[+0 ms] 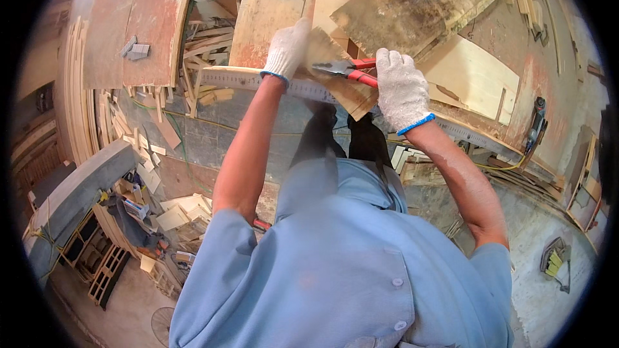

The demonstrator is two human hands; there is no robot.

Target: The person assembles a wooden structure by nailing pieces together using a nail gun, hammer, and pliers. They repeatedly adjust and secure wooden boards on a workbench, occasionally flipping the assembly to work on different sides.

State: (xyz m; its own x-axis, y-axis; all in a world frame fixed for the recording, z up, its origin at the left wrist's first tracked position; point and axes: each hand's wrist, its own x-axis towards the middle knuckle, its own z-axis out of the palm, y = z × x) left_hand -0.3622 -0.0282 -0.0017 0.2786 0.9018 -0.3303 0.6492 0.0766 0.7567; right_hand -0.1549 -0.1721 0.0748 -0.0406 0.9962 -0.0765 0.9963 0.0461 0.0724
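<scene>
My right fingers (393,61) are curled round the red handles of the pliers (348,69), just right of the middle, near the top of the frame. The handles stand a bit apart. My left fingers (300,28) are a blur by the upper left side of the small board (351,95), so I cannot tell if they pinch it or only lie next to it.

To do this well, I think I should keep the small board still and keep my left fingers away from the pliers' tip. A slow, even squeeze seems better than a hard yank, since wood can split. I cannot see if the tip bites on anything.

The pliers lie over the small board and point left, toward my left fingers. The small board sits between my left and right fingers, and its low end pokes past the ruler (311,90) on the desk (153,32). The dark board (412,13) is above my right fingers.
</scene>
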